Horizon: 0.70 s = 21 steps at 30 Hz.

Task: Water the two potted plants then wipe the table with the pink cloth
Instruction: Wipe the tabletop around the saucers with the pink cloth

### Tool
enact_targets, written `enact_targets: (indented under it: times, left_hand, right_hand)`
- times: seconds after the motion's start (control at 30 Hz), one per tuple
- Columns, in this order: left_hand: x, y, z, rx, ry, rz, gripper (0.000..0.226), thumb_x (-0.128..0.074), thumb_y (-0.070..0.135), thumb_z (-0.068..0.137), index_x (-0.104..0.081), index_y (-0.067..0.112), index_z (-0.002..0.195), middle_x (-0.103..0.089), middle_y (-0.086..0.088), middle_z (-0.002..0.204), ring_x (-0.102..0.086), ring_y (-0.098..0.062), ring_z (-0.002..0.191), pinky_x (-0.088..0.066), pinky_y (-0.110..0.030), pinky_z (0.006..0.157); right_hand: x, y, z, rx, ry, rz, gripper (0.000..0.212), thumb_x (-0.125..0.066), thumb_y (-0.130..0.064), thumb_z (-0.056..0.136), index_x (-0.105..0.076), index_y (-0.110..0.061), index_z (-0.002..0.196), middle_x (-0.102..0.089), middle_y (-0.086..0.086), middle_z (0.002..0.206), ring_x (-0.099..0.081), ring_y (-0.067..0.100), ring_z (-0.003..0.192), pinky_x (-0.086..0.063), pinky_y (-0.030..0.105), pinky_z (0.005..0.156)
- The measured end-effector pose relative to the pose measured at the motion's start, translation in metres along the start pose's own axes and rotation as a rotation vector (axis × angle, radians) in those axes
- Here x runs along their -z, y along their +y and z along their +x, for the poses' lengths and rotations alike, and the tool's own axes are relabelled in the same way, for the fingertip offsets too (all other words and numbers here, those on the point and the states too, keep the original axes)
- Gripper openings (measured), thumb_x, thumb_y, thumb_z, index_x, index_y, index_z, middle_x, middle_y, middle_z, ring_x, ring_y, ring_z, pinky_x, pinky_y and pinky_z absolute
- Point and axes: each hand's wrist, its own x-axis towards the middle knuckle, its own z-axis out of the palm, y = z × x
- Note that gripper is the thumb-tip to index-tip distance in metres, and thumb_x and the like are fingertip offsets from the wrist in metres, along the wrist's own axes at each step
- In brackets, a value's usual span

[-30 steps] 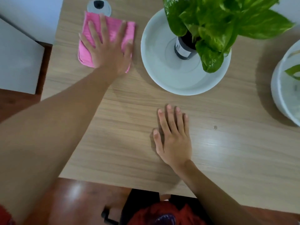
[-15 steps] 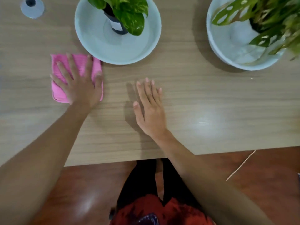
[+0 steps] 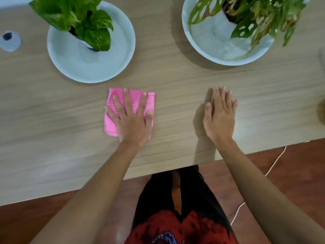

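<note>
My left hand [image 3: 131,120] presses flat, fingers spread, on the folded pink cloth [image 3: 112,106] on the wooden table [image 3: 175,81], just in front of the left plant's saucer. My right hand [image 3: 219,117] lies flat and empty on the table to the right, fingers together. A potted plant with green variegated leaves [image 3: 73,14] stands in a pale round saucer [image 3: 91,67] at the back left. A second potted plant with holed leaves [image 3: 255,18] sits in another pale saucer [image 3: 219,50] at the back right.
A round grey disc with a dark centre [image 3: 9,40] sits on the table at the far left. The table's front edge runs just below my hands; beyond it lies a reddish floor with a thin white cable [image 3: 274,162]. A blurred object [image 3: 322,113] shows at the right edge.
My left hand has slid the pink cloth from the back left corner toward me and rightward, past the left saucer. The right hand stayed flat on the table. The view shifted right.
</note>
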Motion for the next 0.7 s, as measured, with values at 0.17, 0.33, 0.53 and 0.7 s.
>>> enact_targets:
  times: [0.17, 0.33, 0.53, 0.7]
  left_hand:
    - [-0.006, 0.067, 0.026, -0.062, 0.006, -0.027, 0.062, -0.021, 0.058, 0.102, -0.003, 0.043, 0.160, 0.007, -0.014, 0.170, 0.008, -0.048, 0.153, 0.005, -0.075, 0.116]
    - [0.004, 0.096, 0.091, -0.038, 0.010, -0.033, 0.063, -0.018, 0.062, 0.101, 0.001, 0.046, 0.159, 0.013, -0.014, 0.170, 0.013, -0.047, 0.153, 0.010, -0.074, 0.114]
    - [0.023, 0.121, 0.200, 0.008, 0.036, -0.023, 0.061, -0.014, 0.064, 0.101, 0.001, 0.050, 0.158, 0.012, -0.013, 0.170, 0.013, -0.046, 0.153, 0.008, -0.076, 0.114]
    - [0.045, 0.124, 0.273, 0.017, 0.034, 0.053, 0.061, -0.006, 0.069, 0.099, 0.005, 0.052, 0.156, 0.013, -0.013, 0.170, 0.013, -0.045, 0.153, 0.006, -0.078, 0.112]
  right_hand:
    - [0.001, 0.020, 0.023, -0.025, -0.003, -0.050, 0.054, -0.031, -0.029, 0.106, -0.030, -0.011, 0.158, -0.025, 0.016, 0.165, -0.015, 0.035, 0.155, -0.007, 0.055, 0.125]
    - [-0.007, 0.029, 0.022, 0.017, 0.059, -0.076, 0.052, -0.033, -0.029, 0.106, -0.036, -0.012, 0.156, -0.030, 0.015, 0.163, -0.021, 0.033, 0.154, -0.012, 0.054, 0.125]
    - [-0.011, 0.034, 0.029, 0.026, 0.083, -0.089, 0.053, -0.034, -0.029, 0.105, -0.036, -0.011, 0.156, -0.030, 0.015, 0.163, -0.020, 0.032, 0.154, -0.015, 0.058, 0.124]
    - [-0.013, 0.029, 0.025, 0.046, 0.100, -0.098, 0.052, -0.037, -0.027, 0.105, -0.039, -0.010, 0.154, -0.030, 0.014, 0.162, -0.021, 0.032, 0.153, -0.017, 0.059, 0.123]
